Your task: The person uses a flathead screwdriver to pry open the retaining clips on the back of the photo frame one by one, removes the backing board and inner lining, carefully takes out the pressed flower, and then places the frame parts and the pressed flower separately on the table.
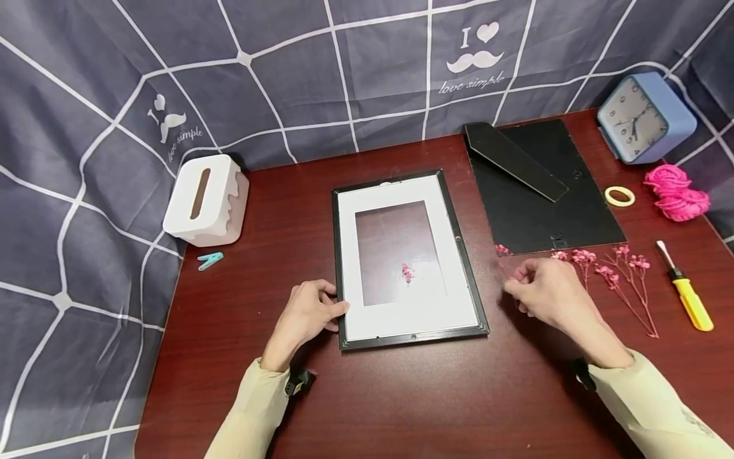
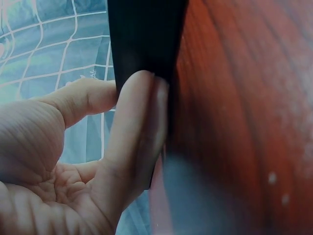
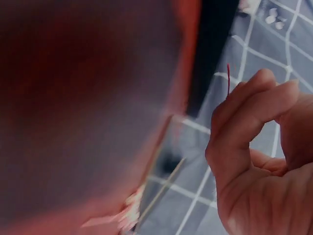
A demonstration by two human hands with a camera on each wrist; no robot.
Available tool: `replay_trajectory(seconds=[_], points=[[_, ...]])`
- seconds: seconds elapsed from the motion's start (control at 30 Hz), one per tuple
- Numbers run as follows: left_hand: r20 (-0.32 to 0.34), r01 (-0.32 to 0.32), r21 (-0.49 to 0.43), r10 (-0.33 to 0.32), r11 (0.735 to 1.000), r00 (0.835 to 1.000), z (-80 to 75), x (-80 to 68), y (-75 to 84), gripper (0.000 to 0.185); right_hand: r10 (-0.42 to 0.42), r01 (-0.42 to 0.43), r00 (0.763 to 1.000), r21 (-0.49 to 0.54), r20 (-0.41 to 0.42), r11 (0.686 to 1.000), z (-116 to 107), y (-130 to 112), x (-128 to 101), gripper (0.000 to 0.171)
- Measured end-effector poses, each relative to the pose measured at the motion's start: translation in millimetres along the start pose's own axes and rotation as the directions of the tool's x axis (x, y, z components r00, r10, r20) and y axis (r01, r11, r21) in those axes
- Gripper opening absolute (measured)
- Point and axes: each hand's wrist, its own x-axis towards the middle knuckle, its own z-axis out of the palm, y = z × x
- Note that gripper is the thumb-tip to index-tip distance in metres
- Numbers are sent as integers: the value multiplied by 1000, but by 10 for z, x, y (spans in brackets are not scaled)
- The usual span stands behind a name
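My left hand (image 1: 309, 312) steadies the frame (image 1: 407, 258) at its near left edge, thumb and fingers curled on the black rim. My right hand (image 1: 545, 290) hovers just right of the frame, fingertips pinched on a thin red stem (image 3: 228, 78). Frame lies mid-worktop, one pink sprig (image 1: 408, 273) inside the mat opening. More sprigs (image 1: 616, 274) wait toward the right edge. Backing board (image 1: 539, 191) lies off, far right. Judged early: most flowers unplaced, back not refitted.

At frame centre a black picture frame (image 1: 408, 258) with a white mat lies on the dark red-brown table (image 1: 401, 395), pink flowers (image 1: 616, 271) at right, a yellow-handled screwdriver (image 1: 688, 294) beyond, blue clock (image 1: 645, 116) upper right, grey white-gridded cloth (image 1: 86, 127) behind.
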Motion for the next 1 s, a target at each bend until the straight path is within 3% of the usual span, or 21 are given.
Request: replay_trajectory(seconds=[0.33, 0.67, 1.0], points=[[-4, -4, 6, 4, 1000, 1000, 2, -4, -3, 42, 48, -40, 997, -113, 66, 993, -133, 371, 16, 22], [-4, -5, 5, 5, 1000, 1000, 17, -9, -8, 42, 72, -56, 993, -160, 92, 985, -164, 440, 30, 24], [-7, -14, -3, 14, 1000, 1000, 17, -8, -11, 41, 54, -42, 996, -168, 68, 985, -178, 415, -10, 25]])
